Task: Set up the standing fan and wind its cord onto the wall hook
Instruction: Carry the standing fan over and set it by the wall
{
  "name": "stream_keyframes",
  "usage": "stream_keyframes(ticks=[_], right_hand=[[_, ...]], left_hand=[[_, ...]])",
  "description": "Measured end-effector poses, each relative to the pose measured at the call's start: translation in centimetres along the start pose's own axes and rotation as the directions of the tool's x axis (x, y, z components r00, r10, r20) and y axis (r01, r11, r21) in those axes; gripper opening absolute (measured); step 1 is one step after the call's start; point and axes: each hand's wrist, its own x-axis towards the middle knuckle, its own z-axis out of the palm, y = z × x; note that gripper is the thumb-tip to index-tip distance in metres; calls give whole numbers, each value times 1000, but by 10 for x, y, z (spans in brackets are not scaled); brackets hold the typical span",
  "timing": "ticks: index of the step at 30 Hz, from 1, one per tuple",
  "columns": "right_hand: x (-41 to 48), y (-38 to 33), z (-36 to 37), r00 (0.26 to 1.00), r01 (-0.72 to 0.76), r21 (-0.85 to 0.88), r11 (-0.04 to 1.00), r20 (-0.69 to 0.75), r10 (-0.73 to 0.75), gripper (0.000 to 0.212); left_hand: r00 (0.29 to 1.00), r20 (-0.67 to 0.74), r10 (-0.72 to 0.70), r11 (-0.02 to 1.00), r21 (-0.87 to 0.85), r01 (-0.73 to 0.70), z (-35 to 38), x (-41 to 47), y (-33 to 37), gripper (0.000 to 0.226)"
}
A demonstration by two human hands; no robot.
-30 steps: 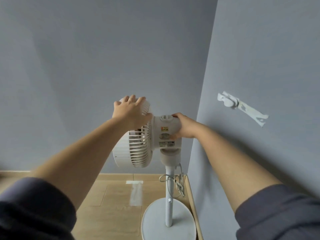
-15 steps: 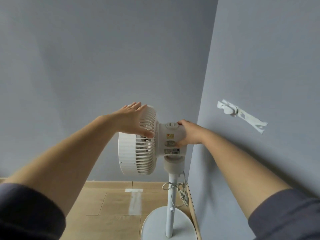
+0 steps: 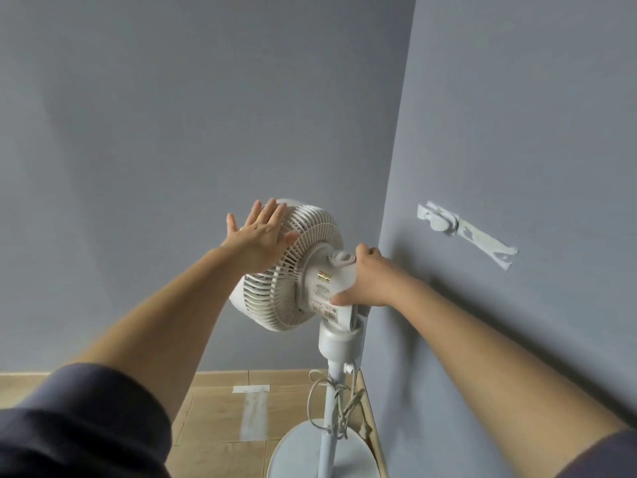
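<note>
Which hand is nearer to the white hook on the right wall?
Right. The right hand grips the fan's motor housing below-left of the hook; the left hand lies flat on the grille, farther left.

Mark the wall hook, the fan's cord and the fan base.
wall hook (image 3: 439, 223), head view, on its rounded knob.
cord (image 3: 339, 391), head view, on the tied bundle.
fan base (image 3: 293, 453), head view, on the bare left part of the disc.
</note>
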Motion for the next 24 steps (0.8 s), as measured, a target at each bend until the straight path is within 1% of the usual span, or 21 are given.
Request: stream_keyframes(ticks=[3, 5, 9, 11, 12, 14, 16, 18, 20, 22, 23, 24], right_hand=[[-2, 0, 2, 999, -30, -43, 999, -28, 29, 86], [-3, 4, 0, 999, -45, -37, 998, -22, 44, 87], [-1, 13, -9, 997, -63, -38, 997, 30, 64, 93], [5, 17, -15, 995, -71, -32, 997, 75, 73, 94], [9, 18, -17, 993, -68, -23, 997, 95, 70, 92], [17, 20, -24, 990, -56, -17, 998, 126, 58, 88], [23, 20, -27, 988, -46, -31, 998, 146, 50, 86], [28, 20, -28, 986, -43, -49, 998, 158, 50, 85], [30, 20, -27, 986, -32, -47, 998, 164, 39, 84], [29, 22, -25, 986, -10, -29, 1000, 167, 15, 80], [28, 24, -26, 986, 2, -22, 1000, 168, 2, 78], [28, 26, -27, 985, 9, -17, 1000, 172, -6, 79]], left_hand=[[1000, -25, 11, 997, -82, -13, 3, 5, 15, 58], [999, -34, 35, 996, -87, -38, -1, 6, 22, 56], [984, -125, 127, 992, -4, -129, -21, 8, 19, 51], [978, -106, 178, 984, 19, -177, -32, 8, 12, 47], [981, -71, 181, 983, 14, -181, -36, 7, 7, 47], [981, -25, 194, 981, -1, -194, -40, 5, 1, 55], [981, -9, 196, 981, 16, -196, -42, 4, -4, 70], [992, 46, 121, 993, -13, -121, -44, 6, -6, 83], [986, 162, 29, 996, -87, -15, -44, 9, -8, 97], [968, 246, 42, 991, -135, -9, -42, 9, -6, 118], [967, 247, 67, 989, -142, -32, -40, 9, -5, 123], [972, 219, 81, 990, -134, -52, -41, 8, -3, 123]])
